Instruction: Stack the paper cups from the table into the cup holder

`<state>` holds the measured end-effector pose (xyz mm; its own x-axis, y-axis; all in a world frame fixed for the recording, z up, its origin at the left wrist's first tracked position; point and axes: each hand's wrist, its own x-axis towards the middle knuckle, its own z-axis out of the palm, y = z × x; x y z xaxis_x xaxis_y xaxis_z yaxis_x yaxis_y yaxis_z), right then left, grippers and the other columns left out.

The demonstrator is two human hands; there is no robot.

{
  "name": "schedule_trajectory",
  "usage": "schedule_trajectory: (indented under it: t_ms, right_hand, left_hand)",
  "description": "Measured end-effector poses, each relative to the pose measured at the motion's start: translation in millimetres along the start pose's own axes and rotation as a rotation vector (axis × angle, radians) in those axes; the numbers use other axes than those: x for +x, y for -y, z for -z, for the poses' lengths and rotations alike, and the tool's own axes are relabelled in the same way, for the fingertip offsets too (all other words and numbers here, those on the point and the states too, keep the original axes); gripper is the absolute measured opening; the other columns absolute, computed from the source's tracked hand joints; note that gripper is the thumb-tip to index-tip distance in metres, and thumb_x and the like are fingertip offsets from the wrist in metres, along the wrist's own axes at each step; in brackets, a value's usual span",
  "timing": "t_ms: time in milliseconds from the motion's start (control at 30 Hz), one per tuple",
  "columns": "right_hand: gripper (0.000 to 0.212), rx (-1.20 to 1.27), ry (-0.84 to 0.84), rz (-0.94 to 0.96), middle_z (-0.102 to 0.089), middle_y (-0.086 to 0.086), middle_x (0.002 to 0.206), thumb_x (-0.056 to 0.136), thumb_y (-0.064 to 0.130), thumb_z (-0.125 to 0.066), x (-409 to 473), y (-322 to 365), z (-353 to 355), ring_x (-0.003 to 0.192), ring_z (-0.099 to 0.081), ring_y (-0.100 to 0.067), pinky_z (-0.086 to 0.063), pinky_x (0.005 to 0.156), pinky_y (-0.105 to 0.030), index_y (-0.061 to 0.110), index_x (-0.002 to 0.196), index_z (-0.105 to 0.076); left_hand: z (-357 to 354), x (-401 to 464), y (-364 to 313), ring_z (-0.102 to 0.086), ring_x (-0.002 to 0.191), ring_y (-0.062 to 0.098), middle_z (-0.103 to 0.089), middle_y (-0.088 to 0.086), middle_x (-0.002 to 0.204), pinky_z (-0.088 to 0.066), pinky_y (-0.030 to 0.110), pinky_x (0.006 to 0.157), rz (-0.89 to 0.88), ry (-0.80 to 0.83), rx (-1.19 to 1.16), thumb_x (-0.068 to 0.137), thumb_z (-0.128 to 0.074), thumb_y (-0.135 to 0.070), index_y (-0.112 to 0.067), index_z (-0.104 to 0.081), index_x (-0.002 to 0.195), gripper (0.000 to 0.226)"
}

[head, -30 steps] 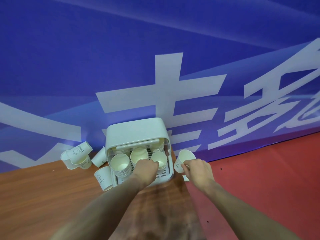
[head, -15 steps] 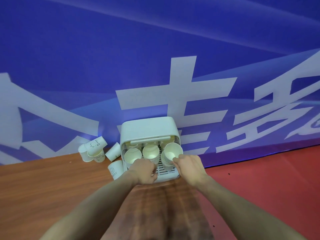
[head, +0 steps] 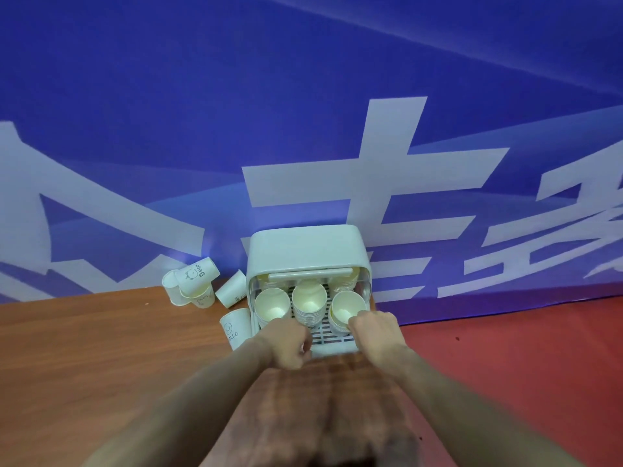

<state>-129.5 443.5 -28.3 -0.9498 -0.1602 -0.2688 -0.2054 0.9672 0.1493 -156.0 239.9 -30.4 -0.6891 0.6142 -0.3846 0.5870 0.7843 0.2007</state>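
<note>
Seating a paper cup [head: 347,310] onto the right-hand stack inside the cup holder [head: 305,251], at the right end of the bench [head: 101,348]. Right hand [head: 376,333] pinching the cup's near rim, fingertips curled over the edge; left hand [head: 288,342] lying against the holder's front tray beside the left stack [head: 272,308], fingers curled, though whether gripping the tray edge or merely bracing it cannot be told from here.

Doing this well, as a judgement: keeping the cup upright and centred over the stack before pressing, easing it straight down so the rim nests evenly, and steadying the holder with the other hand so the light plastic is not sliding back toward the blue banner [head: 303,96]. Avoiding a hard squeeze, since thin paper walls are likely denting under the grip.

Cup sitting directly ahead of the right grip, touching the fingertips, with the middle stack [head: 309,303] just beside it to the left.

Remaining loose cups [head: 194,284] lying clustered on the bench left of the holder, some tipped over, one standing cup [head: 236,326] just beside the holder's left wall, near the left hand.
</note>
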Motion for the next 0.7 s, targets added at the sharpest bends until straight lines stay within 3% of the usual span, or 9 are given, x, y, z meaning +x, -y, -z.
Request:
schedule_trajectory:
  t_ms: [167,267,400,700]
  right_hand:
    - [0.019,0.085,0.096,-0.033,-0.066,-0.005,0.106,0.096,0.016,-0.049,13.0,1.7,-13.1,0.095,-0.064,-0.028,-0.038,0.065,-0.032,0.015,0.104,-0.066]
    - [0.023,0.128,0.053,-0.039,-0.065,-0.004,0.109,0.097,0.029,-0.046,14.1,1.4,-10.7,0.098,-0.063,-0.028,-0.038,0.068,-0.033,0.016,0.11,-0.061]
    - [0.032,0.125,-0.058,-0.019,-0.065,-0.005,0.107,0.098,0.041,-0.04,4.2,10.6,0.8,0.098,-0.063,-0.03,-0.036,0.067,-0.035,0.016,0.113,-0.053]
    - [0.039,0.171,-0.082,0.158,-0.066,-0.009,0.101,0.095,0.046,-0.038,-26.3,81.5,44.3,0.095,-0.062,-0.031,-0.042,0.072,-0.036,0.016,0.101,-0.062]
  left_hand:
    - [-0.1,0.4,2.2,-0.063,0.093,0.025,-0.069,0.003,0.101,-0.038,0.025,0.067,-0.026,0.124,-0.026,0.086,-0.056,-0.03,-0.019,-0.072,0.103,0.026]
    - [1.6,-4.6,4.0,-0.064,0.091,0.024,-0.071,0.002,0.098,-0.039,0.024,0.068,-0.032,0.177,-0.044,0.085,-0.056,-0.03,-0.02,-0.072,0.103,0.027]
    - [4.9,-17.7,9.2,-0.065,0.09,0.023,-0.072,0.002,0.098,-0.041,0.024,0.069,-0.043,0.143,-0.047,0.083,-0.057,-0.032,-0.021,-0.072,0.102,0.027]
    - [12.5,-80.5,45.4,-0.064,0.091,0.023,-0.07,-0.001,0.097,-0.048,0.028,0.073,0.101,0.037,-0.01,0.081,-0.055,-0.04,-0.024,-0.069,0.097,0.027]
